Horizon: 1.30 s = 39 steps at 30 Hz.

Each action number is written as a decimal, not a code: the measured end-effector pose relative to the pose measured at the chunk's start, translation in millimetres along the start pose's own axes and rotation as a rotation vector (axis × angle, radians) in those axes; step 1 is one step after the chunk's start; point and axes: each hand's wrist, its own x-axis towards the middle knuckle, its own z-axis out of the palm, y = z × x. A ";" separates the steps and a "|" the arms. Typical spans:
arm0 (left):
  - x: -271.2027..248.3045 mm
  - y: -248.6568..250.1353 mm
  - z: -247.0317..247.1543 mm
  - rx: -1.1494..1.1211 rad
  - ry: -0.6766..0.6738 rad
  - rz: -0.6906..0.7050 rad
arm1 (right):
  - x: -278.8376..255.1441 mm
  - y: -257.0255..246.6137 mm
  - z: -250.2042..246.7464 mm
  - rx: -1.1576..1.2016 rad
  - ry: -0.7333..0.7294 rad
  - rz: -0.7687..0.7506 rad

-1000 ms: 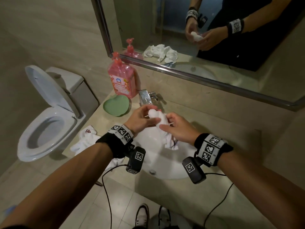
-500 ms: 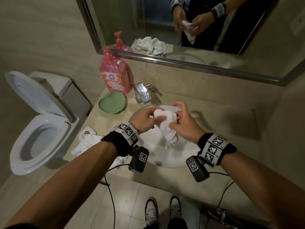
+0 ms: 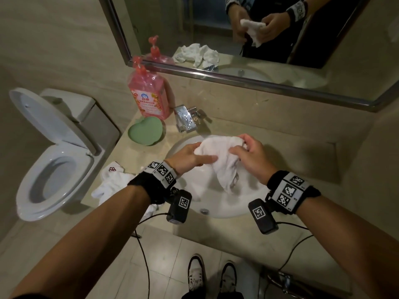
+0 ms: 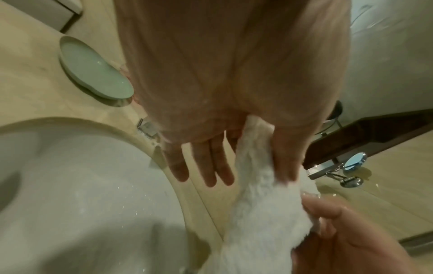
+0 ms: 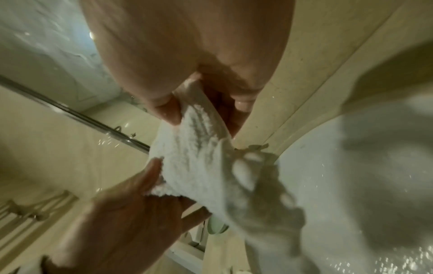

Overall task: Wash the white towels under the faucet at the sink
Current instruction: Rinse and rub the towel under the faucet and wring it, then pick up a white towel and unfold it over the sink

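White towel [image 3: 222, 156] is now stretched wider over the sink [image 3: 244, 203], pinched by left hand [image 3: 187, 157] and right hand [image 3: 251, 158].

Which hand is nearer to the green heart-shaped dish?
Left. The left hand holds the towel on the side toward the green dish; the right hand grips it on the far side.

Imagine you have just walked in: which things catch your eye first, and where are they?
A crumpled white terry towel is held over the white oval sink basin, gripped by the left hand and right hand. A pink pump soap bottle stands behind a green heart-shaped dish, left of the chrome faucet.
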 end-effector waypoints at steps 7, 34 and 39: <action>12.1 8.2 23.0 0.088 0.346 0.027 | -7.1 8.6 -12.8 -0.023 0.059 0.021; 45.2 -43.0 146.8 0.122 -0.192 -0.011 | -115.5 98.3 -127.0 -0.093 0.150 0.295; 53.8 -89.7 194.3 0.203 -0.284 -0.088 | -135.1 150.1 -158.3 -0.352 0.117 0.472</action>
